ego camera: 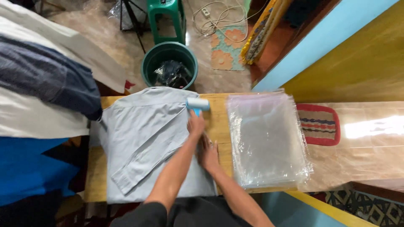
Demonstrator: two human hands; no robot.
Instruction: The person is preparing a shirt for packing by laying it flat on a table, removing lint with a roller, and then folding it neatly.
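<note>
Lint roller [198, 104] handle hidden by left hand [196, 125], right hand [208, 153] blurred, perhaps on shirt [143, 134]

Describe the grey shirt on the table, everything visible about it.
The grey shirt is pale blue-grey, of thin woven cloth, lying flat on the wooden table, collar toward the far edge, folded with one long sleeve laid diagonally across it. The left hand holds a lint roller at its right edge; the right hand presses flat beside it. Its near hem reaches the table's near edge.
</note>
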